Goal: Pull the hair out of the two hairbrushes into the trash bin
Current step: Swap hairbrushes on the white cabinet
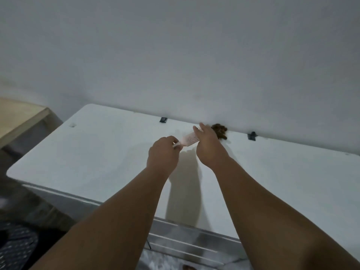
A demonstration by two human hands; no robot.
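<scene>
Left hand closed on handle of pink hairbrush; right hand curled over its bristles; brown hair clump behind.

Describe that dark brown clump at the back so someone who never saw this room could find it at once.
Start at the big white lid against the wall. Follow its back edge between the two small black hinges, just beyond the right hand, which touches the pink hairbrush whose handle the left hand holds. The brown clump sits there, the only dark, fuzzy, rounded thing on the white surface.
</scene>
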